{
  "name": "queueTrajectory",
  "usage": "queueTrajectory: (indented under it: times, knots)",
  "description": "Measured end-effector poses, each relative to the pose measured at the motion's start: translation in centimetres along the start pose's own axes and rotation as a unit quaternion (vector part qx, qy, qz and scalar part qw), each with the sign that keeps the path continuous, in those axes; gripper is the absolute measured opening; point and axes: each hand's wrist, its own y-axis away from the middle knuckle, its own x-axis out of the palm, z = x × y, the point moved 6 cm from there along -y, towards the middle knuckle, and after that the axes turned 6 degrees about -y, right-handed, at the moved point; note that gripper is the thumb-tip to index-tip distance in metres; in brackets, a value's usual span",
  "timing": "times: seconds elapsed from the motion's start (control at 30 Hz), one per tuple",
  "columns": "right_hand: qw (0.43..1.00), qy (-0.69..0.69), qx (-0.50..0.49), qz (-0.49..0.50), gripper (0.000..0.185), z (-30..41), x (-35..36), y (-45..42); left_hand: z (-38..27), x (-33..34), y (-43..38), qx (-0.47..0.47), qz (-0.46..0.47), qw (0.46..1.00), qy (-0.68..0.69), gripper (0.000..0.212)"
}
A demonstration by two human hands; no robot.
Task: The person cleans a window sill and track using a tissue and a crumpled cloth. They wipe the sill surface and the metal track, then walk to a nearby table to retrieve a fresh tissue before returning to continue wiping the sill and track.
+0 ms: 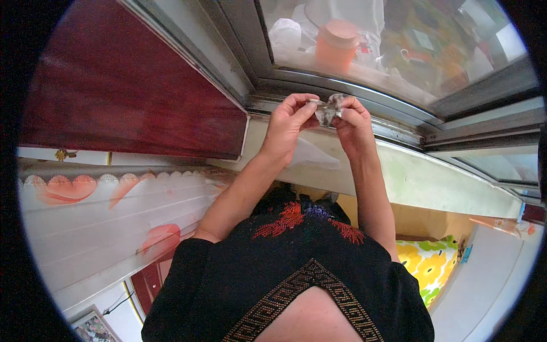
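Note:
Between both hands I hold a crumpled, dirty white wipe or tissue [328, 112] with grey-black smudges. The thumb and fingers of my left hand [295, 115] pinch its left end, while my right hand [354, 117] grips the right end. Both hands are raised over the window sill [427, 175], close to the metal track [393, 128] of the sliding window. A white sheet of tissue or paper [314, 154] lies on the sill just below my hands, partly behind my left wrist.
Beyond the window glass stands an orange lidded container [337, 47] among white cloths. A dark red panel [136, 85] borders the left side. Below it is a pale cover with a scalloped edge and red petals [107, 218]. A yellow-flowered cushion or cloth [431, 265] lies at the lower right.

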Motion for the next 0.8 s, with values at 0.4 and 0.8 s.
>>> queueTrajectory:
  times: [0.4, 0.8]
  knots:
    - [0.747, 0.576, -0.325, -0.067, 0.019, 5.9, 1.9, 7.0, 1.3, 6.2, 0.4, 0.065, 0.048, 0.956, -0.282, 0.021]
    - [0.444, 0.733, -0.412, -0.308, 0.015, 13.3, -4.1, 2.8, -1.1, 1.7, 3.7, 0.108, 0.076, 0.931, -0.341, 0.026]
